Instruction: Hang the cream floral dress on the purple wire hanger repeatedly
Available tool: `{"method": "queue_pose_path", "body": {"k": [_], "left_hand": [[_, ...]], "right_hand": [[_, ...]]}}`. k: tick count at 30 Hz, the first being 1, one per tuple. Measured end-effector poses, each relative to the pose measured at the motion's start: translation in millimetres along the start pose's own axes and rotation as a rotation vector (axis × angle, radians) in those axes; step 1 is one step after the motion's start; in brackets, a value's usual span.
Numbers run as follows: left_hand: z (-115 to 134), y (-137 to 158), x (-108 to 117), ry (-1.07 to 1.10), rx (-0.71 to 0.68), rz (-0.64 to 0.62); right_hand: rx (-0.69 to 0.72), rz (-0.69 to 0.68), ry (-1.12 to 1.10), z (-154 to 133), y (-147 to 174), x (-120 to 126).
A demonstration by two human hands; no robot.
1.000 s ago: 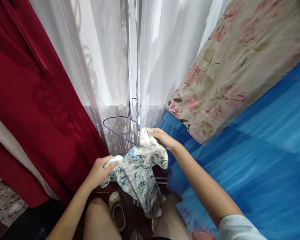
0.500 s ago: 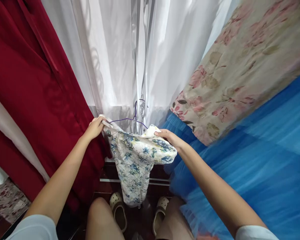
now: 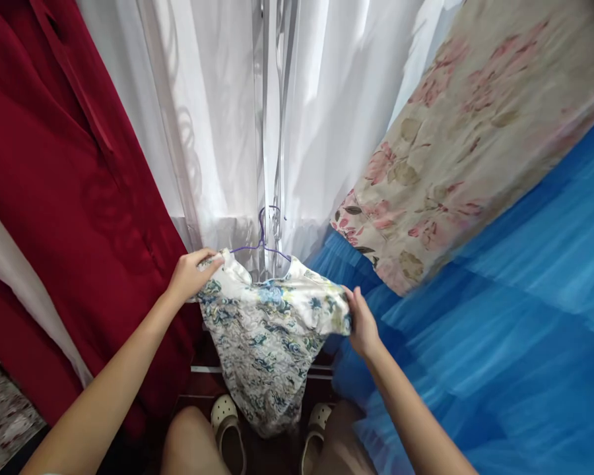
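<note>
A white blouse (image 3: 272,330) with a blue and green floral print hangs in front of me on a thin purple hanger (image 3: 263,231). The hanger's hook shows above the neckline, while its arms run inside the shoulders. My left hand (image 3: 191,274) pinches the blouse at its left shoulder, thumb on the front. At the right sleeve, my right hand (image 3: 363,320) has its fingers closed round the sleeve's edge, partly hidden behind the cloth. The blouse is spread between both hands, its lower end hanging above the floor.
Dark red cloth (image 3: 69,198) hangs at the left and white drapes (image 3: 218,132) behind the blouse. On the right are a beige floral cloth (image 3: 426,178) and blue tulle (image 3: 499,330). My clogs (image 3: 225,422) stand on the dark floor below.
My right hand has moved from the right shoulder outward and down to the sleeve. The blouse is now spread wider, its neckline and both shoulders lying flatter on the hanger.
</note>
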State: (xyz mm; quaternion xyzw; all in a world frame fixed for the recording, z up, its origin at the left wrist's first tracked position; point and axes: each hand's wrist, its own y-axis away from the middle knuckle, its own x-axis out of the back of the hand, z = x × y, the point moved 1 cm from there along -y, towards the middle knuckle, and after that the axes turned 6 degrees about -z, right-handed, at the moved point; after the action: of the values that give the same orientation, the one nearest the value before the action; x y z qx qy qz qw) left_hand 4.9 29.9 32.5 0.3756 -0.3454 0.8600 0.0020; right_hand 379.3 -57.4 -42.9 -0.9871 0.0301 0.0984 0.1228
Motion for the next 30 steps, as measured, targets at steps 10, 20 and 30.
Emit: {"method": "queue_pose_path", "body": {"k": [10,20,30], "left_hand": [[27.3,-24.2,4.4,-0.03,0.015,0.217],[52.0,6.6,-49.4,0.963,0.191,0.112],[148.7,1.4,-82.6,0.973,0.237,-0.296]], "right_hand": [[0.422,-0.095,0.226,-80.9,-14.6,-55.6],[0.525,-0.664,0.896,-38.6,41.7,-86.5],[0.524,-0.194,1.156,-34.2,44.2,-26.7]]}}
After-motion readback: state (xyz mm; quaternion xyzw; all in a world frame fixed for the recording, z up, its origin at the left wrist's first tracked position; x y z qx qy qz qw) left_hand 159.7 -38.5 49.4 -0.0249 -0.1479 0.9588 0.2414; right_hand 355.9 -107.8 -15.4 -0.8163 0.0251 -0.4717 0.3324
